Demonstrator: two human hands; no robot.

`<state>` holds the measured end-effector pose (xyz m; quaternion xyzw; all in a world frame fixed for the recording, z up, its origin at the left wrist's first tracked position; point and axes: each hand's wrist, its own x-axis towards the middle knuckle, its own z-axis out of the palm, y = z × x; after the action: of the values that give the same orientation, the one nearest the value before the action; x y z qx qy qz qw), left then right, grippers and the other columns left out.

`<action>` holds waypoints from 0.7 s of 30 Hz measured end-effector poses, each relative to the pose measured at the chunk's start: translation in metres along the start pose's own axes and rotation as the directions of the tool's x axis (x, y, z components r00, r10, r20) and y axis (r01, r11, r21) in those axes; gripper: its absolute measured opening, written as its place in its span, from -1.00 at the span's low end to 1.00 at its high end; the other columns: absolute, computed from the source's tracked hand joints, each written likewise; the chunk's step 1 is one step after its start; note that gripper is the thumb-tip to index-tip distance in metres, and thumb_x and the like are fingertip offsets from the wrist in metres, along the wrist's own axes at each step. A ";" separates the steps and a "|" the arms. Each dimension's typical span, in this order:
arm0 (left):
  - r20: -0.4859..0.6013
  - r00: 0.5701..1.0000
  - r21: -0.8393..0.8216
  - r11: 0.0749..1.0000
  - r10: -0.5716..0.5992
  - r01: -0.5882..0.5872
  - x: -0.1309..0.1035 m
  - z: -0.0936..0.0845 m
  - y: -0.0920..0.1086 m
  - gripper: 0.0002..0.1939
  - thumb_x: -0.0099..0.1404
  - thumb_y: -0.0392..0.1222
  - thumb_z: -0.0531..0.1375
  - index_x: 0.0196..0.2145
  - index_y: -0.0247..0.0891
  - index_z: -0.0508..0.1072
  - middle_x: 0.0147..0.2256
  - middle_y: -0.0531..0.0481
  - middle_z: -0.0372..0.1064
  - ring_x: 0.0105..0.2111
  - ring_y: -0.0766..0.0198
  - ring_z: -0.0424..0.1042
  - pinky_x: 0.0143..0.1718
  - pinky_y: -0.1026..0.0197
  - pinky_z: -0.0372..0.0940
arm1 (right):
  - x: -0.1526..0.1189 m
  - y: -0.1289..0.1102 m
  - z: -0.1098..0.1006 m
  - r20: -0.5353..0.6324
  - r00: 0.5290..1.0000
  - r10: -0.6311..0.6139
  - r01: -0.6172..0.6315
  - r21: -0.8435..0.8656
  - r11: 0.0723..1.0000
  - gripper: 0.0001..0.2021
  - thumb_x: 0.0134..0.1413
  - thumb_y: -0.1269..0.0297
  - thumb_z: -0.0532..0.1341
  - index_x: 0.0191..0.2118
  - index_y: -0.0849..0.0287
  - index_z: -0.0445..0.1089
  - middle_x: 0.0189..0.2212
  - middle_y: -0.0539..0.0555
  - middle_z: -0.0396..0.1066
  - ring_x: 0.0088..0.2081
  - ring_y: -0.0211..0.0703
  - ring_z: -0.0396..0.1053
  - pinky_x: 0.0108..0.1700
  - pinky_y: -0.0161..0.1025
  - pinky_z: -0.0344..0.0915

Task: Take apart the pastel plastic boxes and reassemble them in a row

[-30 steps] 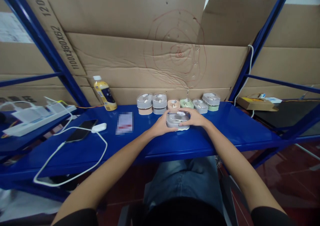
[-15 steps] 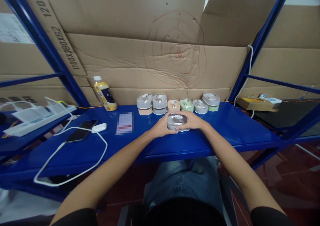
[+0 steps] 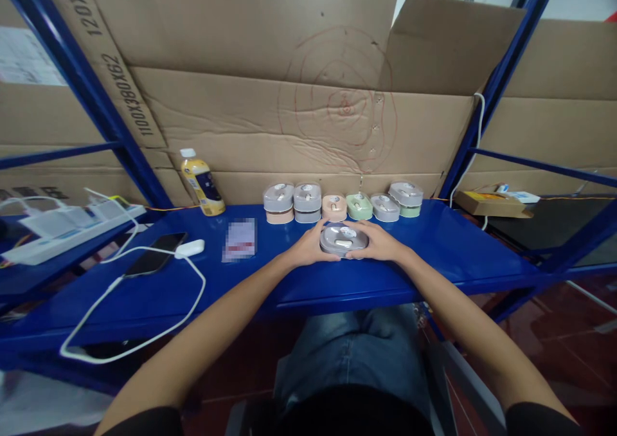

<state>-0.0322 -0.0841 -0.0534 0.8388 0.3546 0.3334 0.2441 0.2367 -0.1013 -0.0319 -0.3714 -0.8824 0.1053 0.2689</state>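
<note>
A grey oval lidded box (image 3: 341,235) with a shiny clear lid is held between both hands, low over the blue table. My left hand (image 3: 309,246) is wrapped round its left end, fingers behind and thumb in front. The right end is gripped by my right hand (image 3: 380,242) in the same manner. Just behind stands a row of similar oval boxes: a peach one (image 3: 334,208), a green one (image 3: 359,206) and a grey one (image 3: 385,208). Whether the held box touches the tabletop is hard to make out.
Two-tier stacks, including a grey-topped one (image 3: 278,198) and another (image 3: 405,195), flank the row. Leftward are a yellow drink bottle (image 3: 202,185), a blurred card (image 3: 240,239), a phone (image 3: 154,256) and a looped white cable (image 3: 202,288). Cardboard (image 3: 231,121) forms the back wall.
The held box now shows more of its lid top and looks wider. My right hand has shifted slightly right, and both hands keep their hold. The view has shifted a little.
</note>
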 end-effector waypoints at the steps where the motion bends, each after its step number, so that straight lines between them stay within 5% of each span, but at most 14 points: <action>1: 0.001 1.000 -0.007 1.000 -0.009 0.009 0.001 0.001 -0.001 0.24 -0.10 0.12 0.56 0.40 -0.21 0.07 0.21 -0.32 0.37 0.21 -0.28 0.38 0.23 -0.25 0.26 | 0.002 -0.002 0.001 -0.004 1.000 0.011 -0.011 -0.016 1.000 -0.06 -0.06 -0.24 0.45 0.40 0.03 0.25 0.06 0.22 0.42 0.07 0.23 0.43 0.15 0.18 0.36; 11: -0.009 0.998 -0.078 0.995 -0.063 0.062 0.003 0.002 -0.005 0.34 -0.17 0.07 0.59 0.43 -0.26 0.02 0.17 -0.36 0.41 0.20 -0.27 0.40 0.22 -0.29 0.25 | 0.017 -0.008 0.003 0.028 0.999 0.047 -0.044 -0.105 0.993 -0.16 -0.02 -0.24 0.42 0.34 0.01 0.34 -0.03 0.20 0.45 0.01 0.20 0.49 0.06 0.10 0.41; 21: -0.001 1.000 -0.057 0.998 0.010 -0.010 0.002 -0.001 0.002 0.05 -0.14 0.04 0.58 0.26 -0.19 0.30 0.20 -0.23 0.41 0.20 -0.20 0.41 0.24 -0.20 0.29 | -0.012 -0.003 -0.001 -0.005 0.998 -0.069 0.069 0.031 0.997 -0.12 0.01 -0.13 0.45 0.40 0.06 0.23 0.16 0.24 0.41 0.14 0.19 0.42 0.19 0.14 0.36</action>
<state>-0.0308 -0.0833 -0.0510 0.8332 0.3406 0.3449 0.2661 0.2423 -0.1118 -0.0344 -0.3365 -0.8924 0.1090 0.2800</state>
